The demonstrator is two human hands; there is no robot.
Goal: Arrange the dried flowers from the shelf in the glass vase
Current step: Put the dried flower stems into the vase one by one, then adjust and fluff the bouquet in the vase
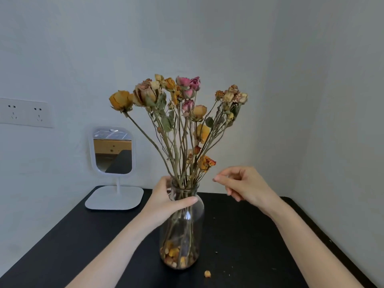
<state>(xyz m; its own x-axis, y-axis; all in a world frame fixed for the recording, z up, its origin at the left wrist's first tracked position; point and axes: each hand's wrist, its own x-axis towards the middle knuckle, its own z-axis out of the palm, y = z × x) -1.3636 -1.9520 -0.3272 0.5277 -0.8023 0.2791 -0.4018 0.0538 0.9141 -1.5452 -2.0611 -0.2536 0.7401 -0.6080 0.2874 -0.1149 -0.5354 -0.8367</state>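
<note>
On the black worktop (249, 235), the left hand (166, 201) is grasping the glass vase (180, 235) holding the dried flowers (178, 113), while the right hand (243, 187), its grip loosely curled on nothing, is hovering near brittle heads that a careless touch could crumble.

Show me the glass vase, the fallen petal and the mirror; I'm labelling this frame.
glass vase (182, 235): head view, clear body.
fallen petal (207, 273): head view, its middle.
mirror (113, 154): head view, glass face.
</note>
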